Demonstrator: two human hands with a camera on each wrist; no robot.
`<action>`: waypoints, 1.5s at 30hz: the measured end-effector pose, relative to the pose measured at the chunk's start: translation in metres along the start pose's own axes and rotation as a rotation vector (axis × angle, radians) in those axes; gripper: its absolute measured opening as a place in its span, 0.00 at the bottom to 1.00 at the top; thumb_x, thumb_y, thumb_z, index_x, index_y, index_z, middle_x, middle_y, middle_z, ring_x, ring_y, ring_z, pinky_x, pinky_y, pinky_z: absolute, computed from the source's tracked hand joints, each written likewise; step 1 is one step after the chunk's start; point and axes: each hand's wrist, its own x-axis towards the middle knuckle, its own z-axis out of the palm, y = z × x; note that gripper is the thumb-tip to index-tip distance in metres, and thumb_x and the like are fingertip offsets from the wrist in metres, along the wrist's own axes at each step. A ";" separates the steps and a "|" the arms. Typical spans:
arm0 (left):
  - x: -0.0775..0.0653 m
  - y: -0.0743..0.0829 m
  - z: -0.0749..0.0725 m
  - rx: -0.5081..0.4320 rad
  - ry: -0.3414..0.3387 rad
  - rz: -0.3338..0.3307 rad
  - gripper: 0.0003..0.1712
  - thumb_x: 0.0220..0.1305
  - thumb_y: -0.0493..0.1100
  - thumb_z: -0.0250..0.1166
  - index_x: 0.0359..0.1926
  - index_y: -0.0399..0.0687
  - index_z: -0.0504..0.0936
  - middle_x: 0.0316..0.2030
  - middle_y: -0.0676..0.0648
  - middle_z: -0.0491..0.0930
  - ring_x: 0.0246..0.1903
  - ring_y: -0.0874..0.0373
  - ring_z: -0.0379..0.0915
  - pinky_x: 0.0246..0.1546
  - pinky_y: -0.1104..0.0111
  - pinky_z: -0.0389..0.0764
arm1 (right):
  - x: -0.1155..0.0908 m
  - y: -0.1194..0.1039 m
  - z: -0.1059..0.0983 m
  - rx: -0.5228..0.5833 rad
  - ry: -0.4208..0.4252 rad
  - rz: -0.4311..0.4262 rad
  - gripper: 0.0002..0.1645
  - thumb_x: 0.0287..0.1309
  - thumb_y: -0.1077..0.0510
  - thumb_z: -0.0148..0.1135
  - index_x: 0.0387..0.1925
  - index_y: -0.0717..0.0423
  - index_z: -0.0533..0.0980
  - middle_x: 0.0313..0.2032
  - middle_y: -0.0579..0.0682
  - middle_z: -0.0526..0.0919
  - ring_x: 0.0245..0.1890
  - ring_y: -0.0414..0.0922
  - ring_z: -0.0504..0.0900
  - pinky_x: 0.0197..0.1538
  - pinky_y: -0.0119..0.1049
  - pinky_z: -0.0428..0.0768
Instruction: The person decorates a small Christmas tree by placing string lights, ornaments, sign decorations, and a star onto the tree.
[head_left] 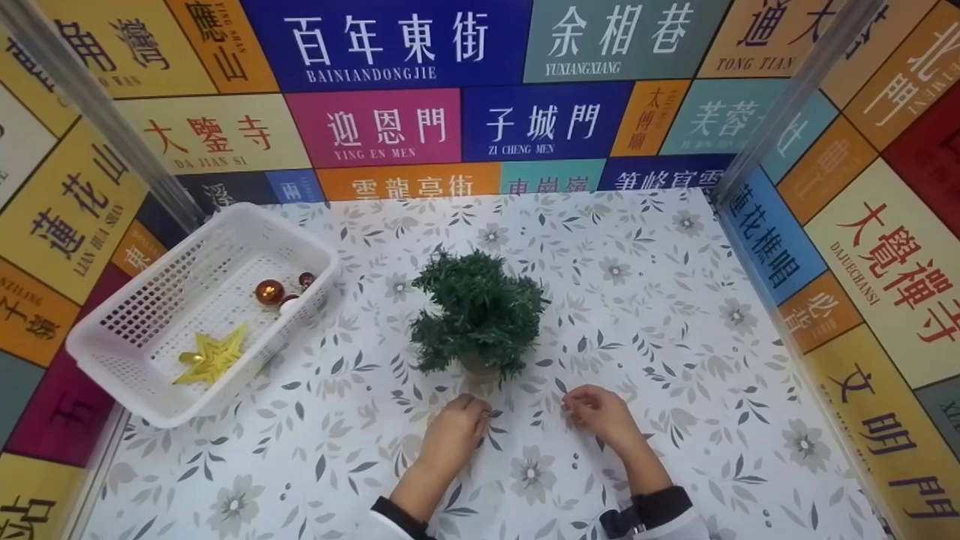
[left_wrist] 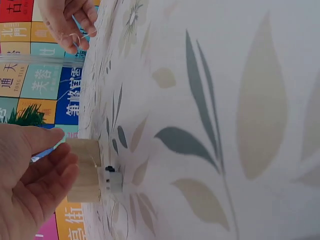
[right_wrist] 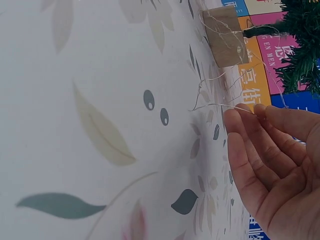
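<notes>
In the middle of the table stands a small artificial Christmas tree (head_left: 480, 311) on a wooden block base (right_wrist: 225, 37). My right hand (head_left: 604, 416) is at the right of the tree's front. Its thumb and forefinger pinch a thin wire (right_wrist: 217, 104), which runs back in loose loops round the base and tree. My left hand (head_left: 454, 435) is low over the table just before the base, fingers loosely curled; I see nothing between them. Near its fingertips a small whitish box with a black switch (left_wrist: 112, 179) lies on the table by the base.
A white perforated plastic basket (head_left: 97, 367) stands at the left. Inside are a gold star (head_left: 214, 358), a shiny copper-coloured ball (head_left: 269, 292) and smaller baubles (head_left: 305, 280). Panels printed with Chinese characters (head_left: 375, 124) wall the flower-patterned table at the back and sides.
</notes>
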 end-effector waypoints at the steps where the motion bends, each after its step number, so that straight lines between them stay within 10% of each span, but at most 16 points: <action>1: -0.001 0.001 0.001 0.012 -0.034 0.004 0.07 0.56 0.36 0.67 0.37 0.45 0.82 0.32 0.48 0.78 0.32 0.53 0.79 0.31 0.65 0.81 | 0.000 0.000 0.000 0.003 -0.003 -0.004 0.07 0.62 0.65 0.58 0.38 0.63 0.80 0.35 0.55 0.85 0.31 0.47 0.84 0.34 0.34 0.82; 10: -0.004 -0.003 0.007 0.215 -0.106 0.020 0.09 0.44 0.34 0.71 0.29 0.46 0.80 0.26 0.48 0.77 0.27 0.53 0.74 0.29 0.64 0.76 | -0.002 0.001 -0.002 0.010 -0.035 -0.064 0.08 0.62 0.64 0.58 0.39 0.65 0.80 0.37 0.59 0.85 0.33 0.48 0.85 0.35 0.31 0.82; 23: -0.001 -0.007 -0.004 0.125 -0.207 -0.146 0.03 0.61 0.40 0.63 0.32 0.46 0.80 0.28 0.48 0.76 0.26 0.53 0.74 0.25 0.66 0.78 | -0.001 0.001 0.000 0.037 -0.017 -0.064 0.08 0.63 0.65 0.58 0.40 0.68 0.79 0.36 0.61 0.85 0.33 0.51 0.84 0.34 0.32 0.82; 45: 0.009 0.011 -0.023 0.063 -0.165 -0.112 0.04 0.71 0.43 0.56 0.38 0.47 0.73 0.27 0.49 0.79 0.26 0.53 0.78 0.23 0.65 0.78 | -0.008 -0.015 -0.004 0.054 -0.009 -0.098 0.11 0.65 0.64 0.57 0.46 0.64 0.79 0.42 0.60 0.85 0.40 0.52 0.85 0.42 0.41 0.84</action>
